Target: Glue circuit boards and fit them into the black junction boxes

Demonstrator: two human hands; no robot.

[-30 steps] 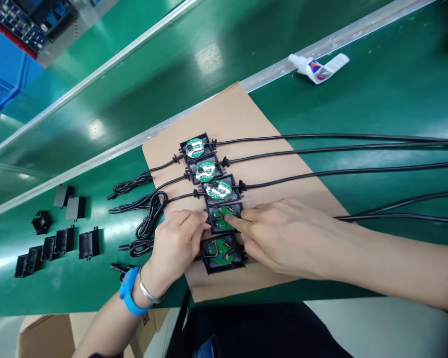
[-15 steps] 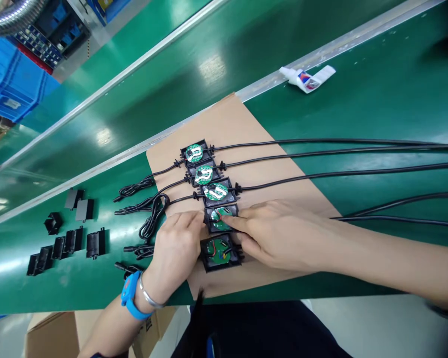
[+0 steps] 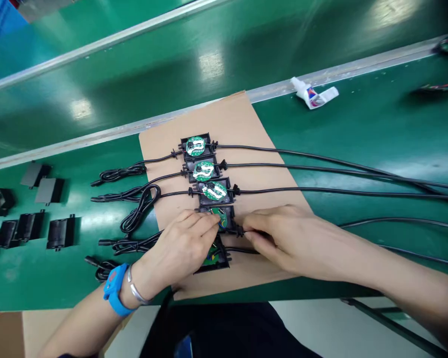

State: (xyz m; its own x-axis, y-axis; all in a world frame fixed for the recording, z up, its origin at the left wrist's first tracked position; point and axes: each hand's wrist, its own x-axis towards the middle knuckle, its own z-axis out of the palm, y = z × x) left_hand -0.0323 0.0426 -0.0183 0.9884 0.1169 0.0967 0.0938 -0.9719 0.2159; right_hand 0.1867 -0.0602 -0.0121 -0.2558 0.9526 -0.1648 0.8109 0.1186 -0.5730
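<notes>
Several open black plastic cases lie in a column on a cardboard sheet [image 3: 239, 114], each with a round green circuit board inside. My left hand [image 3: 188, 236] is closed on the fourth case [image 3: 229, 215], its fingertips at the green board [image 3: 217, 214]; the exact grip is partly hidden. My right hand [image 3: 291, 238] pinches a black cable at the fourth case's right end, beside the cable's grommet [image 3: 240, 230]. Under my left hand lies the partly covered nearest case [image 3: 220, 261]. White compound tops the boards of the far three, such as the third board [image 3: 214, 191].
Coiled black cables [image 3: 123, 173] lie left of the sheet, and long cables [image 3: 343, 191] run off right. Loose black case parts [image 3: 60, 232] stand at the far left. A crumpled white tube [image 3: 313, 94] rests by the metal rail [image 3: 272, 89].
My right hand has moved from the fourth board to the cable at that case's right end. My left hand has shifted right, over the case. The view has turned slightly.
</notes>
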